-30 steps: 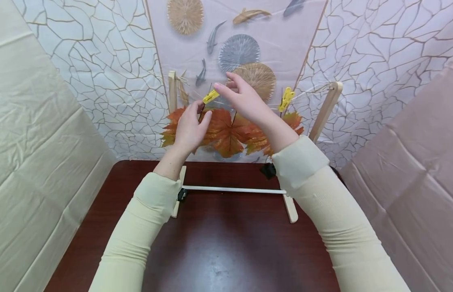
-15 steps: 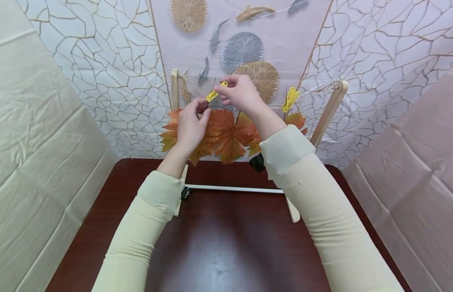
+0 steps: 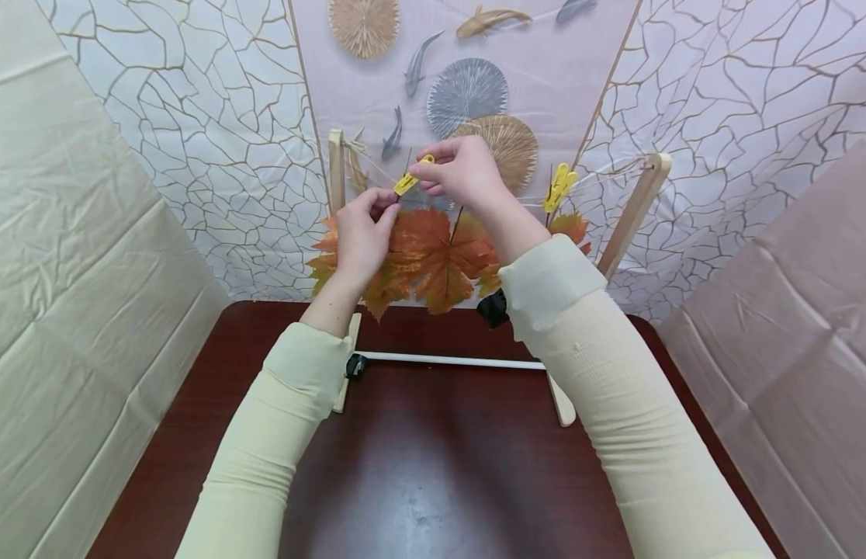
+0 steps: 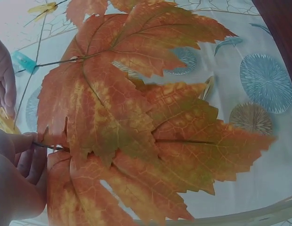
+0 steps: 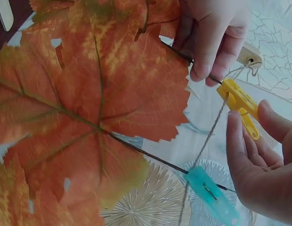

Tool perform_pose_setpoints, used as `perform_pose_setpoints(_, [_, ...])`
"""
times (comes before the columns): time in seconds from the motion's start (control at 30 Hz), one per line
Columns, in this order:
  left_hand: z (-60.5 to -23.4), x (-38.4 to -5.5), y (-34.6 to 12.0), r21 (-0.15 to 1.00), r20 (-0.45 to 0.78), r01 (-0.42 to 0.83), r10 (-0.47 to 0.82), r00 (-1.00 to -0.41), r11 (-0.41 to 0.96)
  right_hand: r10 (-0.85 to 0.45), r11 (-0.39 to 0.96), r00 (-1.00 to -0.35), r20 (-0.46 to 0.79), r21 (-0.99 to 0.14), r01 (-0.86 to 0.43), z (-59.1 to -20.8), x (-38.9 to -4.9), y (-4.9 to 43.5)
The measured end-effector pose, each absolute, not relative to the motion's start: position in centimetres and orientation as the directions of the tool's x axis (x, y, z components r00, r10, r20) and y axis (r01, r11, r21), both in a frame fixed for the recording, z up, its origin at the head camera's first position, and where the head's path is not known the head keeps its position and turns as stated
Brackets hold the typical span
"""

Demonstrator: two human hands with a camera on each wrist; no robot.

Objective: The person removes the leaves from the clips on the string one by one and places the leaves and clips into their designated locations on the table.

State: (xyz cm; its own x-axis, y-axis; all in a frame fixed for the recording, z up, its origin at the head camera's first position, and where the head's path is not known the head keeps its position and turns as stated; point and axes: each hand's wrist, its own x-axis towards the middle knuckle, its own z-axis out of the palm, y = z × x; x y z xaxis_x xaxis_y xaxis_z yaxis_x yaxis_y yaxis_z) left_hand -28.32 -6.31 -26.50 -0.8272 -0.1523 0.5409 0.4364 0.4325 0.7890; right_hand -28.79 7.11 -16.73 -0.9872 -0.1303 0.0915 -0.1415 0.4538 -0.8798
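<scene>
In the head view my left hand (image 3: 363, 237) is raised to a string, thumb and fingers pinching the dark stem (image 4: 46, 146) of an orange artificial maple leaf (image 4: 85, 188). My right hand (image 3: 469, 172) holds a yellow clothespin (image 5: 239, 98) by its handle end, thumb on one side and fingers on the other. The clothespin's tip is at the string (image 5: 209, 134) and the leaf stem, just past the left fingertips. Beside it, a teal clothespin (image 5: 209, 194) clips another leaf's stem to the string. Farther right hangs a second yellow clothespin (image 3: 560, 186).
The string runs between a left wooden post (image 3: 337, 171) and a right wooden post (image 3: 635, 213). A white rod (image 3: 450, 361) joins the stand's feet low over the dark red table (image 3: 419, 466). Patterned cloth (image 3: 195, 155) hangs behind, and pale panels close off both sides.
My right hand, which had its fingers spread near the yellow clothespin, has closed on its handle end. The left hand has stayed by the stem. The view has shifted slightly.
</scene>
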Motion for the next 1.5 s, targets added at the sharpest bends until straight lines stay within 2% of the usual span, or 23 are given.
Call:
perform_pose_setpoints(0.2, [-26.6, -28.1, -6.5, 0.786, 0.541, 0.428, -0.163, -0.825, 0.445, -0.077, 0.49, -0.984, 0.161, -0.853, -0.178, -16.3, -28.8, 7.7])
perform_pose_setpoints(0.53, [-27.1, -27.4, -7.6, 0.774, 0.575, 0.456, -0.186, -0.796, 0.44, -0.042, 0.473, -0.98, 0.193, -0.861, -0.19, -16.1, -28.7, 8.4])
perform_pose_setpoints(0.87, [-27.9, -26.7, -9.7, 0.789, 0.565, 0.439, -0.227, -0.793, 0.429, -0.049, 0.426, -0.984, 0.169, -0.888, -0.174, -16.1, -28.3, 9.4])
perform_pose_setpoints(1.2, [-28.6, -25.9, -11.5, 0.785, 0.571, 0.44, -0.235, -0.787, 0.436, -0.067, 0.342, -0.978, 0.198, -0.916, -0.209, -16.1, -27.5, 10.2])
perform_pose_setpoints(1.5, [-29.9, -24.7, -13.4, 0.774, 0.574, 0.436, -0.218, -0.789, 0.458, -0.067, 0.34, -0.974, 0.215, -0.913, -0.225, -17.2, -26.2, 13.1])
